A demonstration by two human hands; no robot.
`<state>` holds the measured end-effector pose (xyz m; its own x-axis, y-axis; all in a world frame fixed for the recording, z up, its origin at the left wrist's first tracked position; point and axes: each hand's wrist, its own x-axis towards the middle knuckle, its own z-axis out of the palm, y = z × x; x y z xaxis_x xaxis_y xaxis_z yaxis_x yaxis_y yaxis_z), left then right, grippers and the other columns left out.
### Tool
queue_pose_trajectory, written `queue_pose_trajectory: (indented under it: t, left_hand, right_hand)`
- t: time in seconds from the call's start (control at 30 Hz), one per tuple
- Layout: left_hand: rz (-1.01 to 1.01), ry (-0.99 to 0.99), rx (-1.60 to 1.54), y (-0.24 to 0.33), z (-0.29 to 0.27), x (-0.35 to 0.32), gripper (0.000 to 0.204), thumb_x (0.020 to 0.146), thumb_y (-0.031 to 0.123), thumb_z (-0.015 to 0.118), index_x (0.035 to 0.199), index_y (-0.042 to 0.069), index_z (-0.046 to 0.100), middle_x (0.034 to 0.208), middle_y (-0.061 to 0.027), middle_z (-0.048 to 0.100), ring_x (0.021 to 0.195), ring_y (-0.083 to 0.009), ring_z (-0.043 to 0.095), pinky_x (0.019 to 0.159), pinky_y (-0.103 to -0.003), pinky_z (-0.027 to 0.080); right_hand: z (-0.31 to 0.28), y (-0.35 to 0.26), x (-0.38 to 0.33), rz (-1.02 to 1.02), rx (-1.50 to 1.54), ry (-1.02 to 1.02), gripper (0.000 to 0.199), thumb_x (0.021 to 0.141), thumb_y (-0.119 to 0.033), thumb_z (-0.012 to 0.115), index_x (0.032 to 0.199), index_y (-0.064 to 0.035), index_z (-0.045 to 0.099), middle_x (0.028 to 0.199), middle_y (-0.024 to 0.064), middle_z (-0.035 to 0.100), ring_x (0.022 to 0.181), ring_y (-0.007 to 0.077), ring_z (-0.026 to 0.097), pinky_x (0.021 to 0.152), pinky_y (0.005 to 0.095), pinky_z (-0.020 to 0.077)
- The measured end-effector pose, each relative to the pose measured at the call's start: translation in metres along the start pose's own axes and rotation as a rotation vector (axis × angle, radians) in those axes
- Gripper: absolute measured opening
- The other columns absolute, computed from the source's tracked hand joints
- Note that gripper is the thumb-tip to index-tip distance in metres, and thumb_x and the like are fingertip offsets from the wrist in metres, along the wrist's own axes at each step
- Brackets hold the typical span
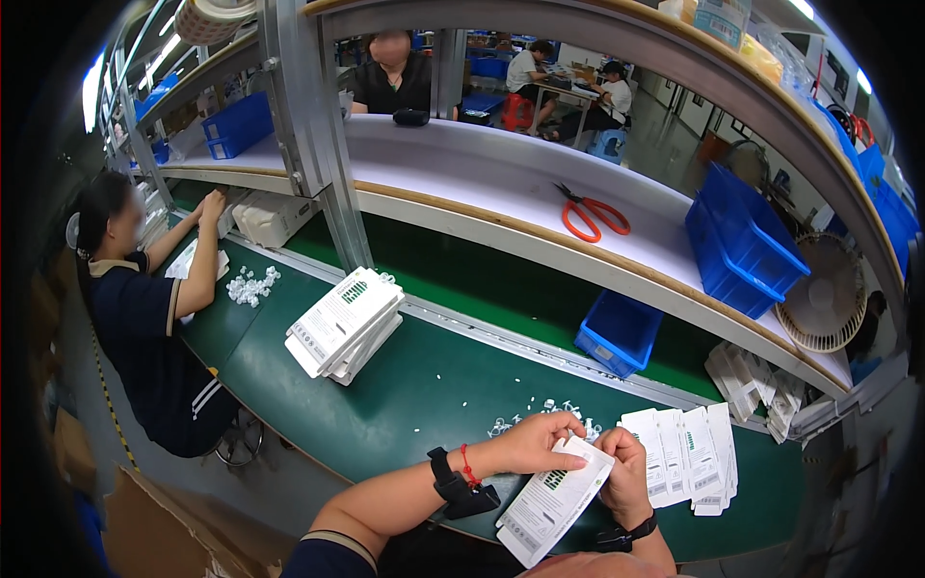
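factory packing line: green conveyor belt (pixel 453 279), blue bins (pixel 742 241).

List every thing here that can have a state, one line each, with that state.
White box: held in both hands, tilted, top end at the fingers.
Left hand: gripping the box's upper edge.
Right hand: gripping the box's top right corner.
Stack of boxes: lying flat, fanned.
Row of boxes: flat, overlapping.
Scissors: shut, lying on the shelf.
Small blue bin: tipped toward the belt.
Fan: whether running, cannot tell.
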<state>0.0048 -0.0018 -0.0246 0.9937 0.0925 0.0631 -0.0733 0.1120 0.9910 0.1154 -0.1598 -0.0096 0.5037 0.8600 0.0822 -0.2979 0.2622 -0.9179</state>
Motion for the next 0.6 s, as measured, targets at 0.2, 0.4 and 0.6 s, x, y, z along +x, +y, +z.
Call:
queue_pose_trajectory:
  t: [0.2, 0.4, 0.6]
  left_hand:
    - [0.061, 0.053, 0.009, 0.000, 0.001, 0.002, 0.033, 0.080, 0.007, 0.073, 0.107, 0.001, 0.054, 0.082, -0.0005, 0.058, 0.074, -0.0040, 0.055, 0.062, -0.018, 0.044]
    - [0.079, 0.013, -0.035, 0.012, -0.002, -0.005, 0.018, 0.086, 0.016, 0.068, 0.094, 0.003, 0.059, 0.081, 0.0023, 0.059, 0.078, -0.0035, 0.051, 0.067, -0.020, 0.043]
    - [0.114, 0.328, -0.078, 0.016, -0.004, -0.001, 0.012, 0.091, 0.015, 0.061, 0.090, 0.004, 0.055, 0.078, 0.0018, 0.057, 0.074, -0.0032, 0.051, 0.064, -0.021, 0.044]
  right_hand:
    - [-0.002, 0.001, 0.003, 0.075, 0.021, 0.082, 0.010, 0.082, 0.003, 0.060, 0.080, -0.0025, 0.052, 0.077, 0.0070, 0.061, 0.068, 0.0109, 0.058, 0.064, 0.0218, 0.0487]
    - [-0.009, 0.007, 0.000, 0.022, -0.243, 0.103, 0.009, 0.083, 0.006, 0.059, 0.091, 0.0055, 0.064, 0.087, 0.0090, 0.066, 0.078, 0.0136, 0.064, 0.073, 0.0242, 0.0512]
    - [-0.011, 0.011, -0.001, 0.010, -0.270, 0.091, 0.013, 0.087, 0.001, 0.058, 0.097, 0.0063, 0.064, 0.086, 0.0070, 0.066, 0.074, 0.0096, 0.060, 0.070, 0.0227, 0.0478]
